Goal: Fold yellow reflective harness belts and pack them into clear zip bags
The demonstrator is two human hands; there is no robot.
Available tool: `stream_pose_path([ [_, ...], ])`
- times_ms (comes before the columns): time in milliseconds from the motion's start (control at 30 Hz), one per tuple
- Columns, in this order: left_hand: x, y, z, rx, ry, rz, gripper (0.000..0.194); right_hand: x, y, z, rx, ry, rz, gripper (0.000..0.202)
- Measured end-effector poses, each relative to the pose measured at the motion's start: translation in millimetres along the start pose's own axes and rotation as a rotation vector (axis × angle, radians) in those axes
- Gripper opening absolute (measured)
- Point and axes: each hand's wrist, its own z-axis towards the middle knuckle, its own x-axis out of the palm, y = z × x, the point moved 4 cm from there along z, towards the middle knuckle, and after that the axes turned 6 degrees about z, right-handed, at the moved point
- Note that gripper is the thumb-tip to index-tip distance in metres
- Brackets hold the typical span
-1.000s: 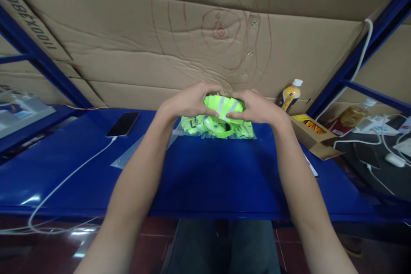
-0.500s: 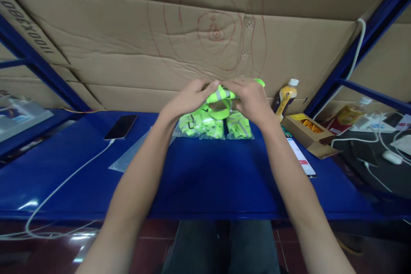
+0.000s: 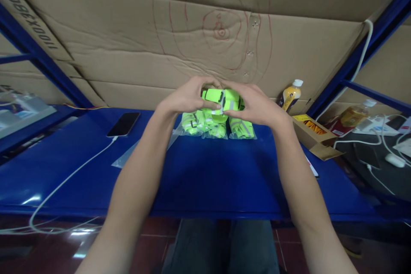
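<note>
A folded neon-yellow bundle [image 3: 213, 95] with grey reflective bands and black edging is held up between both hands. My left hand [image 3: 192, 95] grips its left side, fingers over the top and thumb across the front. Around the right side curls my right hand [image 3: 252, 102], its thumb low on the front. Below and behind the bundle, several neon-yellow pieces in clear bags [image 3: 215, 130] lie on the blue table [image 3: 215, 175]; another bagged piece [image 3: 241, 128] lies just to their right.
A black phone [image 3: 123, 124] on a white cable and a flat clear bag [image 3: 123, 160] lie left. At right stand a yellow-labelled bottle [image 3: 291, 94] and an open cardboard box [image 3: 324, 143], near a partly hidden phone [image 3: 313, 168]. Cardboard [image 3: 128, 51] backs the table.
The loosely bunched neon-yellow item is now a compact bundle with its front facing me. Both thumbs have come round to its front. The view has shifted slightly.
</note>
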Motion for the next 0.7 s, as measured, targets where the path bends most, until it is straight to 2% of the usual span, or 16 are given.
stream_pose_path([
  [133, 7.7, -14.4, -0.3, 0.043, 0.004, 0.057, 0.042, -12.9, -14.5, -5.1, 0.12, 0.066, 0.091, 0.052],
  [200, 14.9, -21.4, -0.4, 0.067, 0.018, 0.088, 0.04, -14.4, -19.3, -7.5, 0.13, 0.145, 0.208, 0.049],
  [267, 21.6, -26.4, 0.0, 0.085, 0.023, 0.122, 0.04, -15.3, -22.7, -9.0, 0.131, 0.172, 0.292, 0.05],
  [367, 26.6, -29.7, 0.7, 0.09, 0.015, 0.222, 0.046, -20.3, -23.9, -8.7, 0.117, 0.063, 0.26, 0.046],
  [467, 24.6, -27.8, 0.3, 0.072, 0.007, 0.282, 0.061, -25.0, -19.8, -7.9, 0.096, -0.055, 0.177, 0.035],
  [633, 23.2, -9.9, -1.7, -0.094, 0.102, 0.071, 0.069, -21.3, -11.2, -6.3, 0.02, -0.109, 0.133, 0.012],
  [700, 23.6, -4.1, -3.0, -0.157, 0.117, -0.061, 0.072, -16.6, -8.5, -4.0, -0.018, -0.155, 0.069, 0.013],
])
